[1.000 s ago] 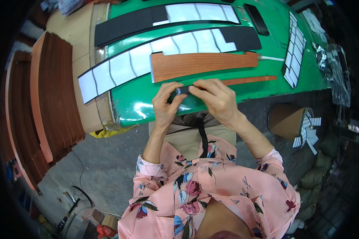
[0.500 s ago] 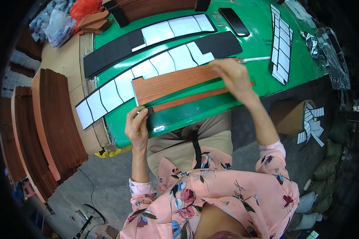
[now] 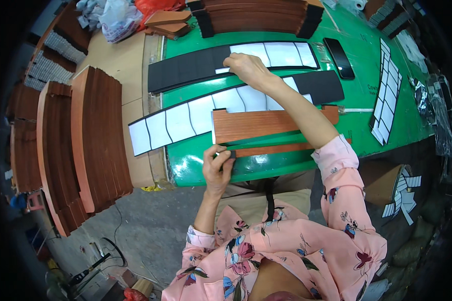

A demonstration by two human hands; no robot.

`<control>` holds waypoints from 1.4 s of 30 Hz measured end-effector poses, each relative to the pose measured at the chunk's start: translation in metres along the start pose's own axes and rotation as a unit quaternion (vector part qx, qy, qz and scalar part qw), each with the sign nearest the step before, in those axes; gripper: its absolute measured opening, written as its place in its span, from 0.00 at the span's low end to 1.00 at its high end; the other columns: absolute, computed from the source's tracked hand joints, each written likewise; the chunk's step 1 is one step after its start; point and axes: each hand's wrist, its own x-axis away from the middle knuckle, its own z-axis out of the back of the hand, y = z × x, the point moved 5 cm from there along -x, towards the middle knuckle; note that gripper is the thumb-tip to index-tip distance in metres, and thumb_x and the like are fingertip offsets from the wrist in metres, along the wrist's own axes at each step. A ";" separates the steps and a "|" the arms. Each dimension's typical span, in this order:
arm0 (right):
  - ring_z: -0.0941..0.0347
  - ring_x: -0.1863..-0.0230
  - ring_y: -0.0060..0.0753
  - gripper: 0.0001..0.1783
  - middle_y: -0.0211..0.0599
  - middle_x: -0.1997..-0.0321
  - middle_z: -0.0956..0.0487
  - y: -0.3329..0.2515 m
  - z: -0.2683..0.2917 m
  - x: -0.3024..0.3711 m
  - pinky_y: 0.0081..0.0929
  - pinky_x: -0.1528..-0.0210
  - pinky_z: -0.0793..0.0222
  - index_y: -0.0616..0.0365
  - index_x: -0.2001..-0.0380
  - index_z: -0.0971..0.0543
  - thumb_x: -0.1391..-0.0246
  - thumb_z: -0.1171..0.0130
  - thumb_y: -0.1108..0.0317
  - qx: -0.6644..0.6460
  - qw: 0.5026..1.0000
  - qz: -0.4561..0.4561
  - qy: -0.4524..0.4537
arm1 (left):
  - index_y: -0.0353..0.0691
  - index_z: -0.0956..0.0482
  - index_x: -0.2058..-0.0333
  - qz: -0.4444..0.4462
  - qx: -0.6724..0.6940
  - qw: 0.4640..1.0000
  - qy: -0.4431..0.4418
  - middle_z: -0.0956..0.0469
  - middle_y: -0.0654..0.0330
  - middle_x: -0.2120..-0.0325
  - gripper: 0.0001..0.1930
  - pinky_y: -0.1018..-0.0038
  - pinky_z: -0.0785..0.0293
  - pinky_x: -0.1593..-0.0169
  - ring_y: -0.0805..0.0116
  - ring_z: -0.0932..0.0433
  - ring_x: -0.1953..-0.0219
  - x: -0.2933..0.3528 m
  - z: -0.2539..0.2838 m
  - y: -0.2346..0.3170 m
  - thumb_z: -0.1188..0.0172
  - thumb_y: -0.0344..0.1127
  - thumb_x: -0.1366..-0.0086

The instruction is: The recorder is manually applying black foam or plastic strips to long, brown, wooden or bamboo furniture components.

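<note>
My left hand point(image 3: 217, 169) is closed at the near edge of the table, thumb and finger pinching a small black pad point(image 3: 232, 154) at the left end of a narrow brown wooden strip point(image 3: 281, 149). Just beyond lies a wider wood-grain board point(image 3: 266, 125), notched at its corners. My right hand point(image 3: 247, 69) reaches across the board to the far black sheet point(image 3: 186, 70) with white backing pieces point(image 3: 281, 54). Its fingers are bent down at the border of black and white; what they pinch is hidden. Between board and far sheet runs another white-backed black sheet point(image 3: 178, 120).
Stacked curved brown boards point(image 3: 98, 135) stand at the left, more point(image 3: 256, 17) at the back. A phone point(image 3: 339, 59) and a gridded white-and-black sheet point(image 3: 386, 93) lie to the right on the green table point(image 3: 359, 130). Below, a carton point(image 3: 384, 185) holds white scraps.
My right hand has moved from the right end of the wooden board, left and away, to the far black sheet. My left hand keeps its pinch at the strip's end. The view has shifted.
</note>
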 end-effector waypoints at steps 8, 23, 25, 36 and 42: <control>0.25 0.65 0.39 0.01 0.42 0.73 0.25 0.002 -0.032 -0.031 0.29 0.67 0.25 0.62 0.76 0.26 0.55 0.45 0.78 0.142 0.982 0.107 -0.064 | 0.44 0.30 0.56 -0.001 0.009 1.000 -0.026 0.30 0.51 0.62 0.20 0.67 0.28 0.57 0.58 0.27 0.60 0.000 0.004 -0.007 0.38 0.22 0.46; 0.23 0.66 0.25 0.17 0.41 0.68 0.21 0.030 0.014 0.010 0.21 0.63 0.26 0.66 0.57 0.27 0.38 0.56 0.63 -0.391 0.875 -0.273 -0.083 | 0.42 0.24 0.60 0.039 0.052 0.998 -0.006 0.26 0.53 0.64 0.23 0.70 0.25 0.64 0.58 0.25 0.63 -0.005 0.008 -0.004 0.36 0.15 0.57; 0.23 0.66 0.25 0.17 0.40 0.67 0.21 0.020 0.039 0.042 0.21 0.61 0.25 0.66 0.58 0.26 0.38 0.56 0.63 -0.429 0.858 -0.265 -0.100 | 0.40 0.23 0.61 0.010 0.010 0.999 -0.047 0.25 0.53 0.64 0.20 0.72 0.23 0.64 0.59 0.23 0.61 -0.017 0.022 0.002 0.38 0.14 0.55; 0.25 0.60 0.24 0.16 0.35 0.59 0.22 0.040 0.128 0.267 0.21 0.54 0.27 0.67 0.54 0.24 0.43 0.45 0.69 -0.489 0.773 -0.404 0.016 | 0.36 0.25 0.54 0.030 -0.240 0.968 -0.060 0.27 0.53 0.53 0.15 0.66 0.37 0.44 0.58 0.30 0.48 -0.032 0.080 0.011 0.43 0.23 0.41; 0.26 0.60 0.24 0.12 0.29 0.61 0.22 0.021 0.131 0.300 0.20 0.56 0.31 0.61 0.60 0.20 0.49 0.40 0.72 -0.375 0.862 -0.336 0.064 | 0.42 0.21 0.60 -0.109 -0.219 0.960 -0.139 0.25 0.58 0.59 0.15 0.65 0.37 0.53 0.60 0.29 0.53 -0.036 -0.061 0.094 0.35 0.32 0.49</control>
